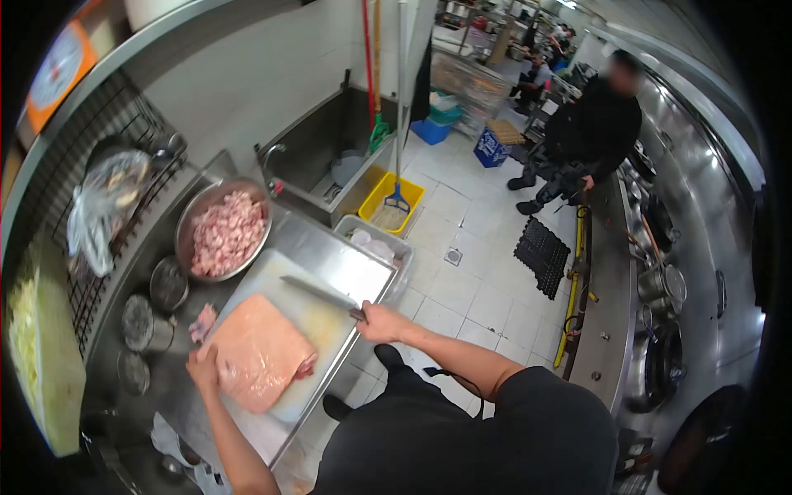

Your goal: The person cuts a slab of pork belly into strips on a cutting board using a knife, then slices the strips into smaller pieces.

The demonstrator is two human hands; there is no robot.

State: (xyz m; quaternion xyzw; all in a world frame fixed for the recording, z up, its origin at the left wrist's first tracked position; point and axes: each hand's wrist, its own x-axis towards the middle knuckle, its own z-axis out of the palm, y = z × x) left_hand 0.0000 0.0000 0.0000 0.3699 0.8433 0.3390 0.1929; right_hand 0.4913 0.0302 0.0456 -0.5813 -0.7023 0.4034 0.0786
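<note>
A large slab of raw pork with pale skin (pixel 257 351) lies on a white cutting board (pixel 330 289) over the steel counter. My left hand (pixel 204 369) rests against the slab's left edge, fingers stretched out on the skin. In my right hand (pixel 380 322) is the handle of a knife (pixel 318 292); its wide blade points left, above the board and beyond the slab, apart from the meat. A small scrap of meat (pixel 203 322) sits beside the slab. Behind the board stands a steel bowl (pixel 265 239) full of diced meat (pixel 229 234).
Several metal containers (pixel 147 322) stand left of the board. A steel sink (pixel 305 132), a yellow bucket (pixel 414 191) and a grey bin (pixel 400 247) are beyond the counter. A person in black (pixel 606 115) stands across the tiled floor, near the stove line (pixel 606 355).
</note>
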